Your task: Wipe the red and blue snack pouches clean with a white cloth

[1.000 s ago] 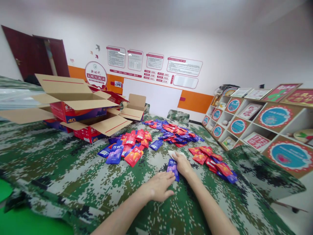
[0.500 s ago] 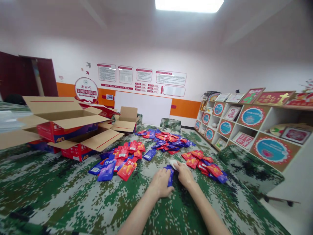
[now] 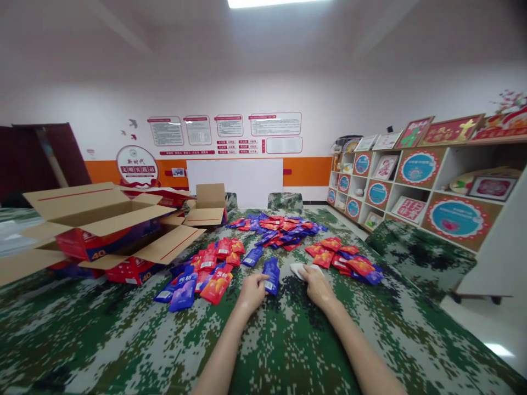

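Between thumb and fingers my left hand (image 3: pixel 252 292) pinches the near edge of a blue pouch (image 3: pixel 271 273), its printed back with a white label facing up. My right hand (image 3: pixel 316 281) is closed on a folded white cloth (image 3: pixel 297 270), just above or on the tablecloth; I cannot tell whether it touches. Left of my left hand lies a pile of red and blue pouches (image 3: pixel 208 261). A single blue pouch (image 3: pixel 252 256) lies beyond that hand. Beyond my right hand is a smaller group of mostly red pouches (image 3: pixel 341 259).
A large heap of red and blue pouches (image 3: pixel 284 229) covers the table's far middle. Opened cardboard boxes (image 3: pixel 117 219) are stacked at the left. A camouflage tablecloth (image 3: pixel 173 351) covers the table. Camouflage-covered chairs (image 3: pixel 420 258) and a white shelf unit (image 3: pixel 436 192) stand at the right.
My left hand has gone from lying over the blue pouch to pinching its edge, shifting left with it. My right hand has moved slightly right with the white cloth, away from the pouch.
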{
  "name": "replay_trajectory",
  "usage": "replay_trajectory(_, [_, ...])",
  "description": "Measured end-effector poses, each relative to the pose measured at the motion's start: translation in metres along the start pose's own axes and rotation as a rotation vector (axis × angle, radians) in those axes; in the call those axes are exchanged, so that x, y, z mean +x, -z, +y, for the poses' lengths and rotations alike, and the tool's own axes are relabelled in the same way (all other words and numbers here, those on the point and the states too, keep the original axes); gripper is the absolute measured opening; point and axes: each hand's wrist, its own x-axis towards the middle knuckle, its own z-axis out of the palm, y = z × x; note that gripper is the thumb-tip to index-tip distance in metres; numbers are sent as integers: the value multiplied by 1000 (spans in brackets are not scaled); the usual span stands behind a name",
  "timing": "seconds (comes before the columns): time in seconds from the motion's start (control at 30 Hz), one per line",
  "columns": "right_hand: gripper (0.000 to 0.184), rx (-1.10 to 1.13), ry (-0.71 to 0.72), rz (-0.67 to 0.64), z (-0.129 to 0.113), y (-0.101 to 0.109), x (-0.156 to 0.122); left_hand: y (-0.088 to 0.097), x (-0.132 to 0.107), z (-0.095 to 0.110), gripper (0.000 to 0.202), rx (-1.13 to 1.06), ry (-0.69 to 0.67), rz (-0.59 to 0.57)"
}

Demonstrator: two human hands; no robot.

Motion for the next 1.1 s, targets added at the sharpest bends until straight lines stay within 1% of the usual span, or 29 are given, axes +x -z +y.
replay_trajectory(0.1, [60,-10,-5,-21,0,0,0,-9,-5,-7,36,-3,53,-29])
replay_trajectory(0.17, [60,-15,-6,-26,0,0,0,-11,-9,-7,34,15,55,-37])
replay_trajectory(0.3, [60,-9,-7,-38,-1,0,-1,-6,-17,-3,34,85,-18,-37])
replay_trajectory(0.47, [60,4,-2,-29,-2,0,-2,-2,-24,-1,37,355,-72,-27])
replay_trajectory(0.63, [58,-19,13,-6,-5,1,-5,-1,-27,-1,38,392,-83,-54])
replay_trajectory(0.7, [57,-17,14,-1,-6,5,-5,1,-28,4,36,389,-97,-31])
replay_trajectory(0.73, [56,-9,4,-4,-6,8,-4,4,-29,8,35,385,-123,-5])
replay_trajectory(0.8, [56,21,-33,-11,-8,15,1,10,-34,18,34,383,-217,45])
replay_trajectory(0.87, [57,70,-36,8,-13,25,6,16,-42,28,34,398,-344,34])
replay_trajectory(0.9, [57,98,-6,28,-19,30,7,19,-46,32,36,412,-405,-6])
replay_trajectory(0.97, [57,147,107,63,-34,38,7,23,-57,35,45,441,-486,-117])
replay_trajectory(1.03, [55,180,241,67,-54,42,1,24,-67,33,55,456,-497,-215])
replay_trajectory(1.1, [52,199,348,37,-76,41,-10,22,-74,28,57,452,-454,-265])
